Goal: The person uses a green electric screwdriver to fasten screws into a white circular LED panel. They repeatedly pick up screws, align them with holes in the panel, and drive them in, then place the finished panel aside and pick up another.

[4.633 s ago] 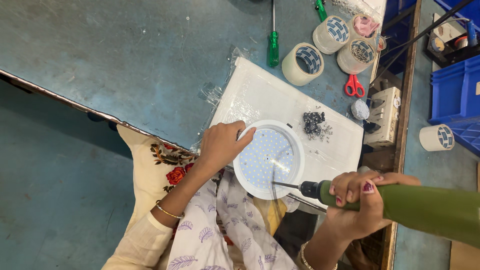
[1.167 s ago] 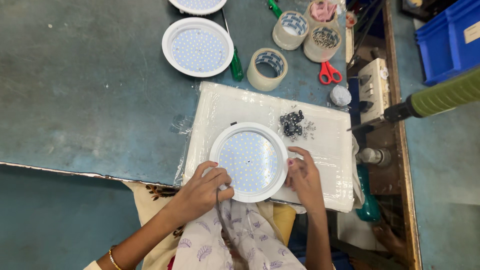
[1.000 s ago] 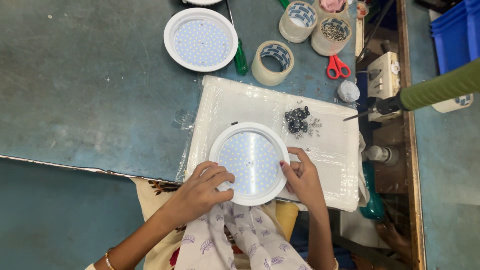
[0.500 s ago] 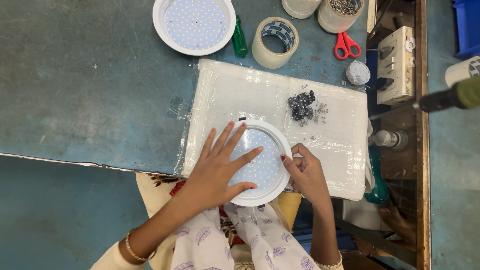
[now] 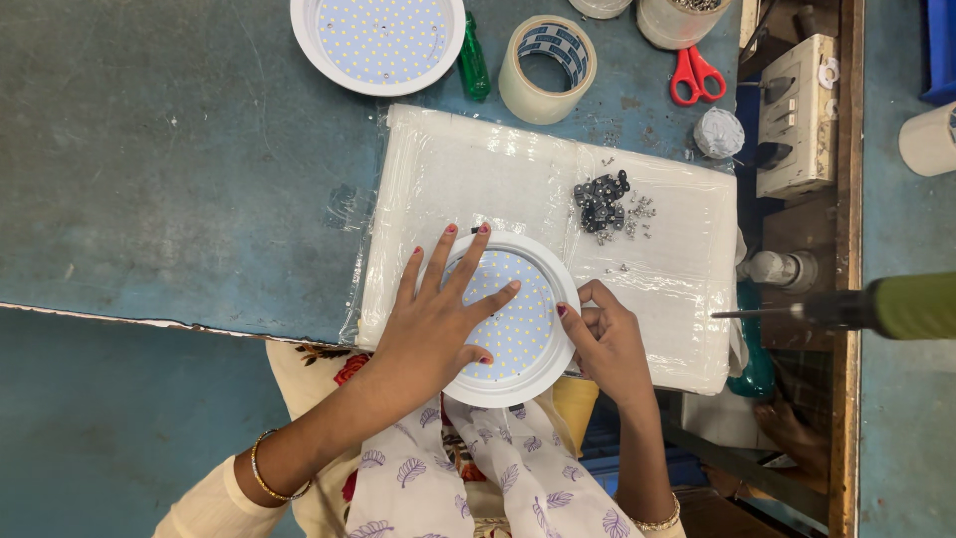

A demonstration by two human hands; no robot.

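Blue-grey surface (image 5: 179, 189): worn, scuffed, cut off at top and left edges. White rectangular pad (image 5: 657, 289) wrapped in clear, wrinkled film, lying flat on the surface, near corner partly hidden by the round lamp panel (image 5: 533, 319). Round lamp panel: white plastic rim, flat disc dotted with small yellow diodes, face up, resting at the pad's near edge and overhanging toward the lap; circular, so no long axis; left half of disc hidden under the left hand (image 5: 438, 319). Second round lamp panel (image 5: 383, 40): same kind, face up, cut off by top edge. Left hand: flat on the disc, fingers spread, grip released, pressing rather than grasping. Right hand (image 5: 607, 339): at the panel's right rim, fingers curled against the rim, pinching it; fingertip contact partly hidden. Green power screwdriver (image 5: 896, 304): hanging at right, cut off by right edge, thin bit pointing left, long axis horizontal. Tape roll (image 5: 546, 68): beige ring, lying flat. Red scissors (image 5: 697, 75): handles toward the pad. Small dark screws (image 5: 600, 204): loose heap on the pad, individual shapes hard to make out.
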